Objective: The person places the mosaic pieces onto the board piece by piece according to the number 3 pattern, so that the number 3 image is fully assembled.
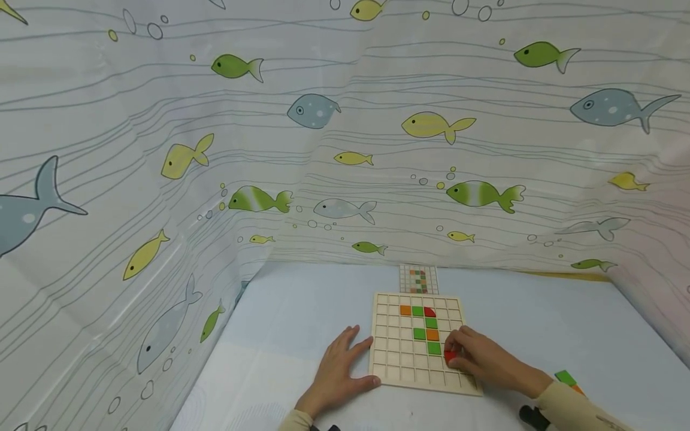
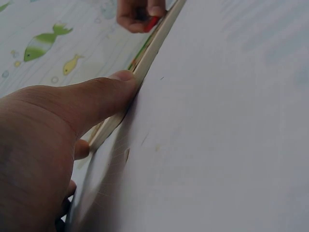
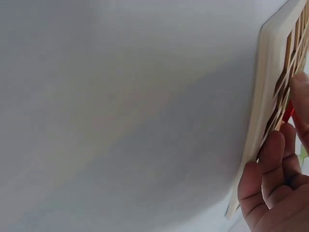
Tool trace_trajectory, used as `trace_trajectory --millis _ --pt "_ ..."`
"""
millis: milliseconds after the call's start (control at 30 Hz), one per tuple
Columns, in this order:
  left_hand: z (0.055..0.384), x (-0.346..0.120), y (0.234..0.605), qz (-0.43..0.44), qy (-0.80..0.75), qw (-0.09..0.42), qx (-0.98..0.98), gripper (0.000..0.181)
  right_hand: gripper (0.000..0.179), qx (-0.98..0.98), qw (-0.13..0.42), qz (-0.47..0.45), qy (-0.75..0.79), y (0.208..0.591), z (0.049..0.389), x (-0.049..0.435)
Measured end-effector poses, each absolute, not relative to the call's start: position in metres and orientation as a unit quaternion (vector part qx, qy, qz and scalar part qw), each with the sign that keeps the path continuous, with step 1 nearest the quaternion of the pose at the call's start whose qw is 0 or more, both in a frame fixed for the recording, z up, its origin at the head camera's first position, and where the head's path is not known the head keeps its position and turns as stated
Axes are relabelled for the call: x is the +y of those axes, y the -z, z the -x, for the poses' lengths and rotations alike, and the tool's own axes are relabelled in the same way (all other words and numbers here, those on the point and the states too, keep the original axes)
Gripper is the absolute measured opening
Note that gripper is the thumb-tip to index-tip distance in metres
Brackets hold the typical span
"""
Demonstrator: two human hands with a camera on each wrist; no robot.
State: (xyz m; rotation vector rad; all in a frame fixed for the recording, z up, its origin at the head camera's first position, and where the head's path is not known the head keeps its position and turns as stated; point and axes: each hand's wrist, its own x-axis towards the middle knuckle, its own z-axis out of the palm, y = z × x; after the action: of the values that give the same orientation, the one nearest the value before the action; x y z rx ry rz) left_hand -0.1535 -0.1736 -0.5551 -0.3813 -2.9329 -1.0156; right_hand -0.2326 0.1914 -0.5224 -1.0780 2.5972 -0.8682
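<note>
A wooden grid board [image 1: 393, 365] lies on the table, with several green, orange and red tiles set in its cells. My right hand [image 1: 480, 356] pinches a red tile [image 1: 450, 358] over the board's right part, beside a green tile [image 1: 433, 348]. In the right wrist view, the fingers [image 3: 273, 150] lie along the board's edge, and only a sliver of red shows past the thumb. My left hand [image 1: 342, 371] is spread at the board's left side, thumb and fingertips touching its edge; the left wrist view shows the thumb [image 2: 106, 94] against the rim.
Behind the board lies a pattern card [image 1: 418, 280] with a small coloured grid. Loose tiles, a green one [image 1: 566, 378] among them, lie on the table by my right sleeve [image 1: 577, 407]. A fish-print curtain [image 1: 345, 179] surrounds the table at the back and sides.
</note>
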Motion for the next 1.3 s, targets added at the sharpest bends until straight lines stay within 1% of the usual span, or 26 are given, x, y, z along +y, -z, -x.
trace_trajectory --millis 167,467,733,1133,1300 --pt "0.155 -0.174 0.555 0.122 0.322 0.008 -0.939 0.080 0.023 0.878 0.105 0.365 0.291 0.520 0.232 0.183" --pt "0.153 -0.172 0.552 0.115 0.331 -0.001 -0.937 0.079 0.022 0.879 0.087 0.376 0.278 0.517 0.231 0.168" --pt "0.154 -0.172 0.553 0.117 0.327 0.005 -0.938 0.079 0.022 0.876 0.077 0.384 0.282 0.522 0.235 0.161" --pt "0.153 -0.174 0.557 0.121 0.318 0.008 -0.940 0.080 0.023 0.862 0.095 0.387 0.314 0.523 0.237 0.160" --pt "0.153 -0.174 0.556 0.122 0.320 0.012 -0.939 0.079 0.023 0.858 0.076 0.391 0.324 0.526 0.234 0.159"
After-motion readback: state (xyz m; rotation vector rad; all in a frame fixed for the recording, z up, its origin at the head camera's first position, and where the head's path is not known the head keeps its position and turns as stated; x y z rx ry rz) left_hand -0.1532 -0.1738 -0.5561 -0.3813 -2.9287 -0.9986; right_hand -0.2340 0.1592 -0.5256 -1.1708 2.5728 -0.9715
